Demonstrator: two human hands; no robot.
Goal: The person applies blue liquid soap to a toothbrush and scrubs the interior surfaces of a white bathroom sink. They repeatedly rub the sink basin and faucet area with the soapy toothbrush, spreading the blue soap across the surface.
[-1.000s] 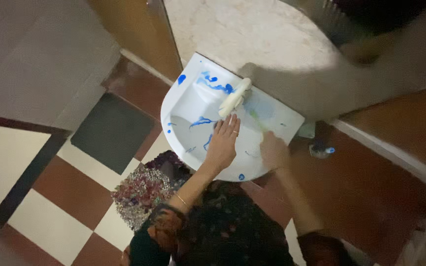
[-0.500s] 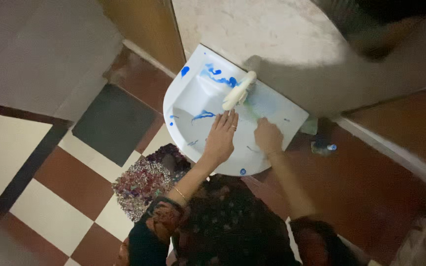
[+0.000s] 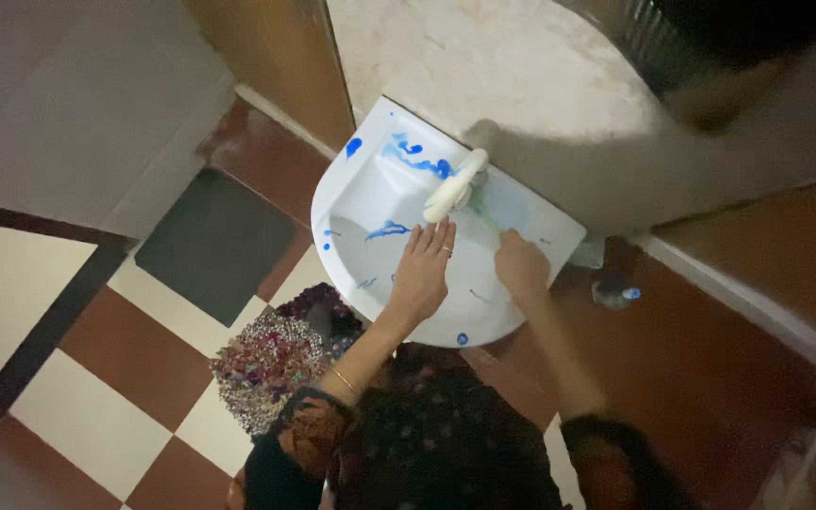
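A white washbasin (image 3: pixel 337 203) hangs on the wall, streaked with blue liquid (image 3: pixel 417 161) near its back edge and bowl. A white tap (image 3: pixel 455 184) juts over the bowl. My left hand (image 3: pixel 422 269) lies flat inside the bowl just below the tap's tip, fingers stretched, holding nothing. My right hand (image 3: pixel 521 264) is closed at the basin's right side. A thin greenish brush (image 3: pixel 489 219) sticks out of it toward the tap; it is blurred. A greenish smear covers the basin surface there.
A small bottle with a blue cap (image 3: pixel 611 295) lies on the brown floor right of the basin. A patterned cloth (image 3: pixel 271 364) hangs below my left arm. A dark mat (image 3: pixel 214 241) covers the checked floor tiles at left. A marble wall (image 3: pixel 483 66) rises behind.
My right hand has slid along the basin's right side toward the tap with the brush. My left hand has stayed flat in the bowl, shifting only slightly.
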